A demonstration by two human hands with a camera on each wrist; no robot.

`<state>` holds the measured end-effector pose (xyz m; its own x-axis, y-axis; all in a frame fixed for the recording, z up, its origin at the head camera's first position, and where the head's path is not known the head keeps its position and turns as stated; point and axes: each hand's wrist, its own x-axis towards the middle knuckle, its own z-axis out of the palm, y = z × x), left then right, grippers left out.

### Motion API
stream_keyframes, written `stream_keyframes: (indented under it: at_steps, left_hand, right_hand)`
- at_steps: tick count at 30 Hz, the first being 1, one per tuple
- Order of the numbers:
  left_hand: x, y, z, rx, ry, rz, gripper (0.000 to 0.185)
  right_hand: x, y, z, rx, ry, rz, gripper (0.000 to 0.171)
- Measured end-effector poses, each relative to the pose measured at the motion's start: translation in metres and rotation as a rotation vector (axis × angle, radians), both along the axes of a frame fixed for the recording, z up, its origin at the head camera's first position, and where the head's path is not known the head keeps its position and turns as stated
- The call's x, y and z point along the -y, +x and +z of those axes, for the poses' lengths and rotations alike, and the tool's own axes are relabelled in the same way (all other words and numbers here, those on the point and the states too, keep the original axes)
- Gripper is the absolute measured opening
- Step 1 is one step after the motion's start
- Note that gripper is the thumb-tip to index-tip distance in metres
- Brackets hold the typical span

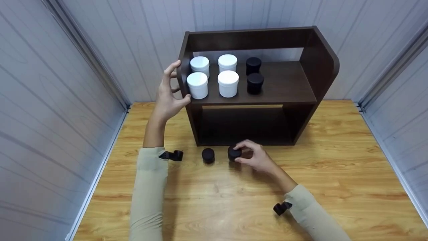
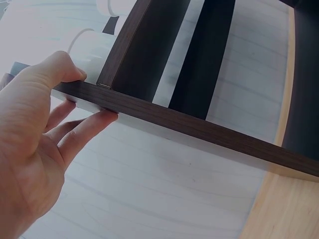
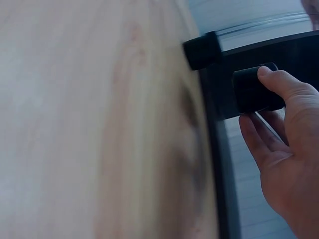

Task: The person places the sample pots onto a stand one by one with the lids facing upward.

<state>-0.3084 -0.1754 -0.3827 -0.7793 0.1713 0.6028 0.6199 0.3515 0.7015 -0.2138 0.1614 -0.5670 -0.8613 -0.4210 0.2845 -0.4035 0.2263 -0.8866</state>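
Note:
My left hand (image 1: 169, 97) grips the left side panel of a dark brown shelf (image 1: 284, 90), thumb on the inner side and fingers outside, as the left wrist view also shows. Between the thumb and fingers of my right hand (image 1: 255, 157) is a black jar (image 1: 234, 153), in front of the shelf's base; in the right wrist view the pinched jar (image 3: 251, 89) lies across the image. Another black jar (image 1: 208, 155) stands on the wooden floor to its left. Whether the held jar touches the floor, I cannot tell.
On the upper shelf board stand several white jars (image 1: 228, 83) in two columns, with two black jars (image 1: 255, 83) to their right. The lower compartment (image 1: 244, 125) is dark inside. Pale panel walls (image 1: 67, 117) enclose the wooden floor (image 1: 217, 201) at left, back and right.

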Motion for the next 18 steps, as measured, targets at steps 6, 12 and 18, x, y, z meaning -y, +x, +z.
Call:
stream_keyframes:
  at_steps: [6, 12, 18]
  left_hand:
    - [0.000, 0.000, 0.000, 0.003, -0.006, 0.008, 0.090]
    - [0.000, 0.000, -0.001, 0.000, -0.006, 0.006, 0.091]
    - [0.000, 0.000, 0.000, 0.005, -0.003, 0.001, 0.091]
  right_hand:
    - [-0.006, 0.003, 0.017, -0.017, -0.037, 0.006, 0.037]
    - [-0.015, 0.007, 0.027, -0.050, -0.056, -0.010, 0.036]
    - [-0.027, 0.010, 0.040, -0.079, -0.057, -0.046, 0.036]
